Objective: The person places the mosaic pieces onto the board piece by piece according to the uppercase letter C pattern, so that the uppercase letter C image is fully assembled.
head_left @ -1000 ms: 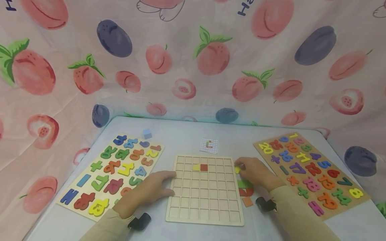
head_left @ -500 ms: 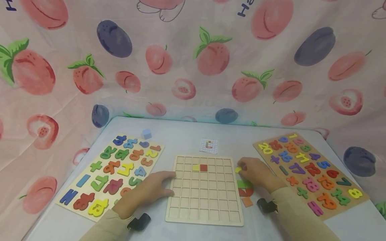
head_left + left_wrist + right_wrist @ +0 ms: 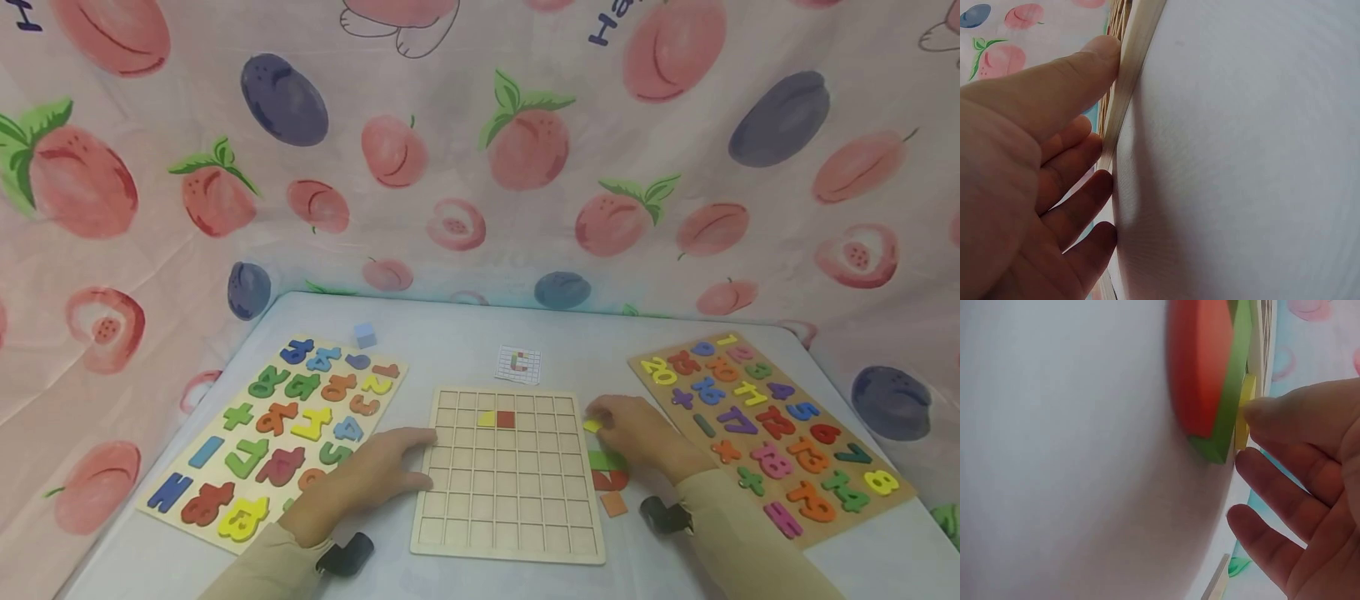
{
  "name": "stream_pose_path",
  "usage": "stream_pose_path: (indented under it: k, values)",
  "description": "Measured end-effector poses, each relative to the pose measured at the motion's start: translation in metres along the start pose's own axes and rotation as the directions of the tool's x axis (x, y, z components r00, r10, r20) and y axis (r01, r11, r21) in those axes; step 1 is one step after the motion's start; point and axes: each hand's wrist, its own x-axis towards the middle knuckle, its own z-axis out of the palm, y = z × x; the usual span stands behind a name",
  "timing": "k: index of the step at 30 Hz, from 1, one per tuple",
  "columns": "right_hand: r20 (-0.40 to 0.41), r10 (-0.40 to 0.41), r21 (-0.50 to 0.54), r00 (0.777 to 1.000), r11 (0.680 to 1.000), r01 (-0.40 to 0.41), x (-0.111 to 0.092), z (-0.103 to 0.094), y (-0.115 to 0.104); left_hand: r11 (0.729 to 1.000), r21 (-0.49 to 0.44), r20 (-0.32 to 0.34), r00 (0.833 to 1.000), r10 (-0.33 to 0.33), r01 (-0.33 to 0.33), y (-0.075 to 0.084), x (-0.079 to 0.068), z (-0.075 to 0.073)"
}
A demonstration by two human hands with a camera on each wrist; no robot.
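A wooden grid board [image 3: 510, 483] lies in the middle of the table, with a yellow piece [image 3: 487, 418] and a red square tile [image 3: 506, 419] side by side in one of its upper rows. At the board's left edge is my left hand [image 3: 386, 458], its thumb and fingertips touching the rim with fingers relaxed, as the left wrist view [image 3: 1041, 144] also shows. My right hand [image 3: 630, 425] pinches a small yellow tile [image 3: 1245, 412] just off the board's right side. Green [image 3: 606, 460] and red pieces [image 3: 609, 480] lie below that hand, with an orange square tile [image 3: 614, 503] nearer.
A small card [image 3: 519, 365] with a coloured pattern on a grid lies behind the board. Number puzzle boards flank it, a pale one [image 3: 217, 454] at left and a brown one [image 3: 708, 450] at right. A light blue cube [image 3: 365, 335] stands at the back left.
My right hand's fingers shift slightly at the yellow tile. The left hand stays at the board's edge, and the pieces on the board have not moved.
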Motion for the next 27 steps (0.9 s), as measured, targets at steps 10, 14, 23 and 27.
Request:
stream_pose_path:
  k: [10, 14, 23, 27]
  values:
    - [-0.008, 0.003, -0.001, 1.0, 1.0, -0.003, -0.0006, 0.0016, -0.0017, 1.0, 0.001, 0.001, 1.0, 0.011, -0.011, -0.0002, -0.0008, -0.0001]
    - [-0.006, 0.005, -0.013, 1.0, 1.0, -0.005, -0.0013, 0.0006, -0.003, 1.0, 0.003, 0.0, 1.0, 0.011, -0.011, 0.0, -0.0009, -0.0003]
    - [-0.004, 0.005, -0.016, 1.0, 1.0, -0.005, -0.0001, 0.0024, -0.0054, 1.0, 0.002, 0.0, 1.0, 0.017, -0.017, -0.0011, -0.0004, 0.0001]
    - [-0.014, -0.016, -0.029, 1.0, 0.999, 0.016, 0.0006, 0.0033, -0.0047, 1.0, 0.005, 0.0, 1.0, 0.007, -0.007, -0.0021, 0.0006, 0.001]
